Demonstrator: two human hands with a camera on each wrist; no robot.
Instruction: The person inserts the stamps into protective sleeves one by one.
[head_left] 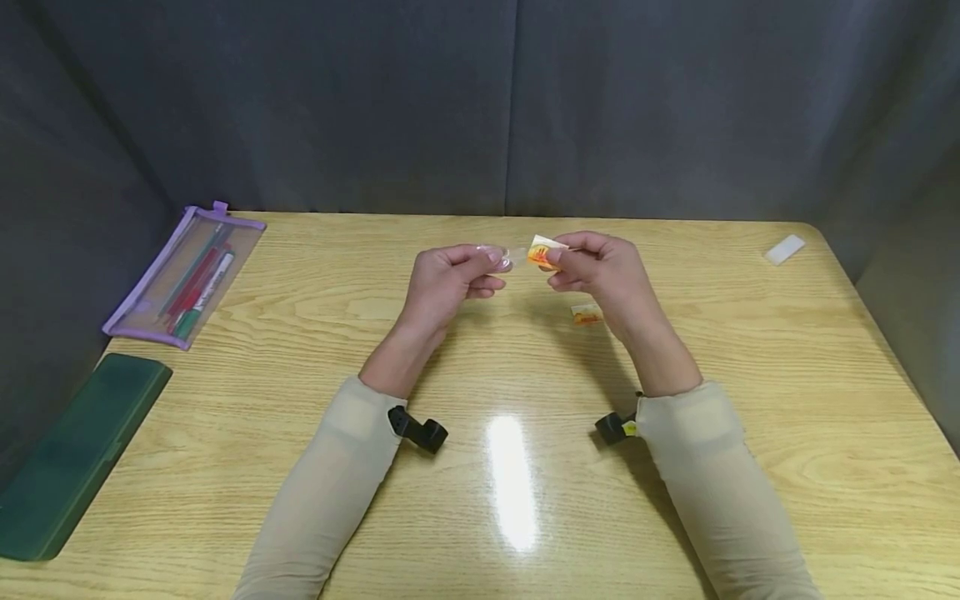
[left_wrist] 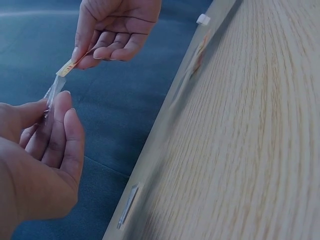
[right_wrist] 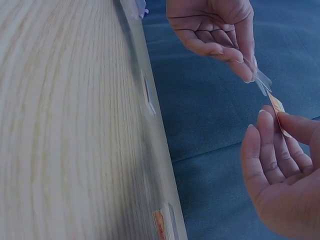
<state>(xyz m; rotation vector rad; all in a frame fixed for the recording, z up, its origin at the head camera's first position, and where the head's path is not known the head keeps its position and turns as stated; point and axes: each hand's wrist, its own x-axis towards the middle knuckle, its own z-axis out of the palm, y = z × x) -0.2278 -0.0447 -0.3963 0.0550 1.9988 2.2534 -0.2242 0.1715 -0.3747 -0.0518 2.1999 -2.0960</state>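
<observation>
Held up above the far half of the table, my left hand [head_left: 444,287] pinches a crinkled clear plastic wrapper [head_left: 491,256] between thumb and fingers. My right hand [head_left: 611,275] pinches a small printed paper piece [head_left: 540,250] in yellow, orange and white. A clear strip of the plastic spans the gap and meets the paper's edge, as the left wrist view also shows at the paper [left_wrist: 66,68]. Whether the two are joined I cannot tell. Below the right hand, a second orange-and-white printed piece [head_left: 587,314] lies on the table.
A white block like an eraser [head_left: 785,249] lies at the back right. On the left are a purple-edged mesh zip pouch [head_left: 157,287] with pens and a dark green case [head_left: 82,454]. A flat shiny clear piece [left_wrist: 128,206] lies near the table edge. Dark curtains stand behind.
</observation>
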